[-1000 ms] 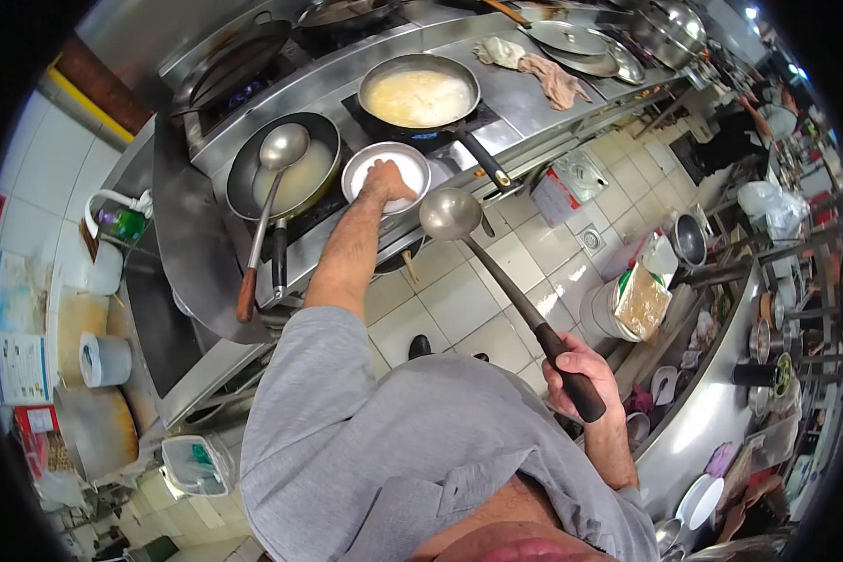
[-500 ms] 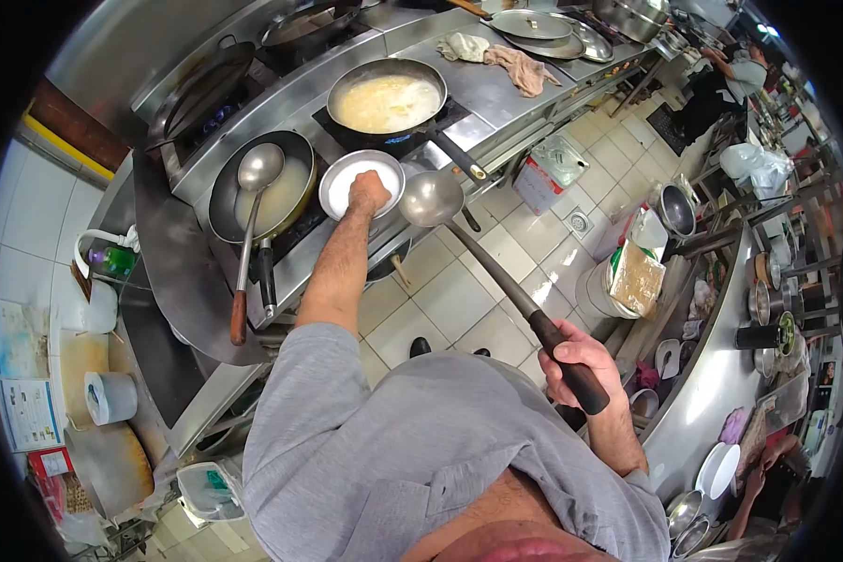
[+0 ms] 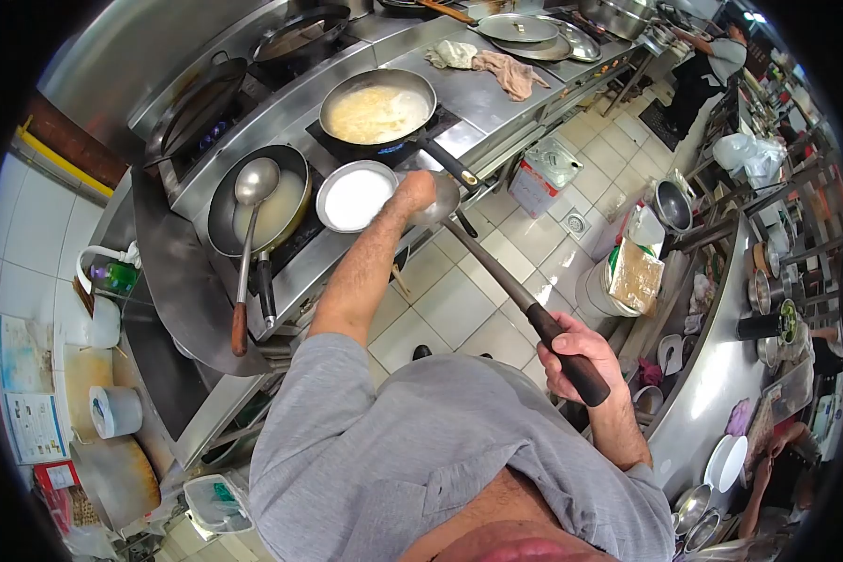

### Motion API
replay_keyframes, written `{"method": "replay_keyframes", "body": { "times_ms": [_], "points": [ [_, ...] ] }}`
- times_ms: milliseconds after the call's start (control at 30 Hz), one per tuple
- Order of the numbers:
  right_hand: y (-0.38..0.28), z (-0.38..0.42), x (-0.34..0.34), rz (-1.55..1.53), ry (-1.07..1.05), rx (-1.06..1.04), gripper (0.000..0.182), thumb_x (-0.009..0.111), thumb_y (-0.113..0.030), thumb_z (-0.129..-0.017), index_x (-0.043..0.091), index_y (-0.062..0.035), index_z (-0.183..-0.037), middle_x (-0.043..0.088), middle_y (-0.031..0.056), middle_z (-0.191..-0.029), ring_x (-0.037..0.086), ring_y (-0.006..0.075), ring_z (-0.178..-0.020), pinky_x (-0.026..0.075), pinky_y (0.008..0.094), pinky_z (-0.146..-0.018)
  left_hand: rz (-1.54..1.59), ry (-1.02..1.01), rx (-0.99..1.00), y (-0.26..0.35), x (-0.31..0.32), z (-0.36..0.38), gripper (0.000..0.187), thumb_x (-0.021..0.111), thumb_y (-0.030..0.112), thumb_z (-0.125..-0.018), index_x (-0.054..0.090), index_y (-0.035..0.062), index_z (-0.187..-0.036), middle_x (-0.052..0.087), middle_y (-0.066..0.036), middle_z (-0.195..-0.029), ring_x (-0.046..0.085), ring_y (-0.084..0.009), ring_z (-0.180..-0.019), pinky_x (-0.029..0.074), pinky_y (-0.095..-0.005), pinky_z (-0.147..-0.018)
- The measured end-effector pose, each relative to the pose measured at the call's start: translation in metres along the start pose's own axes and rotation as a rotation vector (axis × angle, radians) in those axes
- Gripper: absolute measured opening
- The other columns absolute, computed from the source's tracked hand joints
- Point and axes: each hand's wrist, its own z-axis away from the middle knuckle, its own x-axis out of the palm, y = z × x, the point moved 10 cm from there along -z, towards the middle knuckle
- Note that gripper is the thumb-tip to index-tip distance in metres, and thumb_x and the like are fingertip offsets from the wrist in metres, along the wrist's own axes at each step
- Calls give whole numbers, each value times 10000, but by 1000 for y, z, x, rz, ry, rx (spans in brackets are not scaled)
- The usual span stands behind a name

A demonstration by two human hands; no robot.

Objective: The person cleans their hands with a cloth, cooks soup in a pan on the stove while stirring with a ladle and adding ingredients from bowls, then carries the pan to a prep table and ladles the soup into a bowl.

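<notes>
In my right hand (image 3: 583, 361) is the dark handle of a long ladle (image 3: 494, 267), held out toward the stove. My left hand (image 3: 416, 191) is closed over the ladle's metal bowl and partly covers it; anything within the fingers is hidden. Left of that hand, a metal bowl (image 3: 322, 199) of smooth white stuff (image 3: 357, 198), powder or fine grains, sits at the stove's front. Behind it, a frying pan (image 3: 326, 120) holds pale yellow bubbling liquid (image 3: 375, 113). A second pan (image 3: 217, 217) contains cloudy liquid and a resting ladle (image 3: 251, 220) with a wooden grip.
Cloths (image 3: 502, 73) and several lids (image 3: 518, 28) lie on the steel counter at the back. A tin box (image 3: 540, 184) and a white bucket (image 3: 601, 289) stand on the tiled floor. Another person (image 3: 712, 75) is at the far right. A steel worktop (image 3: 698, 375) runs along the right.
My left hand has come out of the bowl of white stuff and moved right, over the ladle's bowl. My right hand still grips the ladle in nearly the same place.
</notes>
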Motion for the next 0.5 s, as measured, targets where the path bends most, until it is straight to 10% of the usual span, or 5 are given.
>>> {"method": "replay_keyframes", "body": {
  "times_ms": [500],
  "points": [
    [2, -2, -12, -7, 20, 41, 366, 551, -77, -796, 394, -27, -1122, 514, 133, -626, 439, 211, -318, 354, 305, -283, 230, 298, 198, -12, -38, 20, 236, 622, -29, -654, 632, 20, -885, 636, -167, -883, 617, -295, -874, 487, -376, -779]
  ]
}}
